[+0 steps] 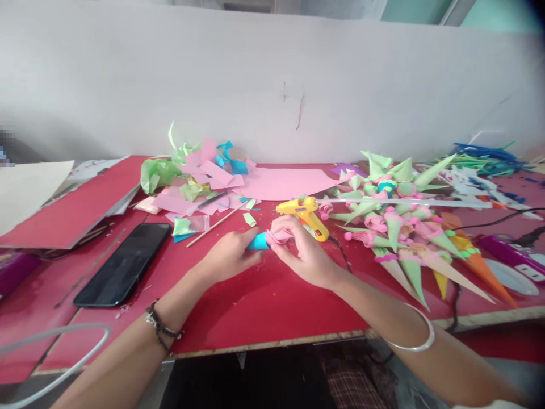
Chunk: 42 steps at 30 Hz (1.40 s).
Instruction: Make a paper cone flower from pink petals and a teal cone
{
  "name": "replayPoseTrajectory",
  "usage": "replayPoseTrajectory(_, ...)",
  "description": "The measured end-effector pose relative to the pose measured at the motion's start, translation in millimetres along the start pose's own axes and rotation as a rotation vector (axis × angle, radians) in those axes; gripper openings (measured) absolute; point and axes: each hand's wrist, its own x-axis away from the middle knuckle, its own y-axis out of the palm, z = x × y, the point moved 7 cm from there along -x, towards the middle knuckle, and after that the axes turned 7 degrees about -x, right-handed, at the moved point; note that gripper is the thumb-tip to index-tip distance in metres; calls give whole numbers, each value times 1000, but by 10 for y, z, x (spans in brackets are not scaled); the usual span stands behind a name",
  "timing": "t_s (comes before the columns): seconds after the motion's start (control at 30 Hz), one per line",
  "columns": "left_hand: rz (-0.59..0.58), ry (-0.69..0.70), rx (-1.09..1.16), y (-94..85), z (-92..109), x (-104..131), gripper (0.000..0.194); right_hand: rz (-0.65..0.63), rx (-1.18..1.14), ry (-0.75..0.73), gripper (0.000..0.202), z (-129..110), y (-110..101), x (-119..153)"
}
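Observation:
Above the middle of the red table, my left hand (232, 254) is closed round a small blue paper piece (258, 242). A pink paper piece (280, 236) adjoins the blue piece at its right end, and my right hand (307, 255) pinches it between thumb and fingers. Just behind my right hand lies a yellow glue gun (304, 213), with a long clear glue stick (383, 201) extending to the right. A thin wooden stick (215, 225) rests on the table behind my left hand.
Paper cones and flowers (395, 227) are piled at right. Pink and green scraps (200, 176) lie at back left, beside a pink sheet (285, 183). A black phone (123, 264) is at left. A purple power strip (511, 255) sits at far right. The table's front edge (272, 346) runs below my hands.

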Motion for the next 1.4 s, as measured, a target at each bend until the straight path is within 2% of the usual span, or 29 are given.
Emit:
replayPoseTrajectory(0.1,19,13,39,-10,20,0,5,-17,-15,-14,11,-13,4,0)
replayPoseTrajectory(0.23,21,28,73,-7,38,1,3,21,-2,-40,8,-31,-37,-2)
replayPoseTrajectory(0.6,92,1,26,-19,21,21,3,72,12,-59,7,-69,-75,-6)
replayPoseTrajectory(0.83,60,-1,0,3,26,8,3,-39,74,-71,14,-63,9,7)
replayPoseTrajectory(1.07,30,-6,-76,8,51,17,4,-42,114,-71,13,-77,36,14)
replayPoseTrajectory(1.27,-7,-1,-50,41,58,12,8,-71,130,-74,13,-78,54,24)
replayPoseTrajectory(1.4,5,0,-21,42,50,10,14,-97,138,-82,25,-82,61,29)
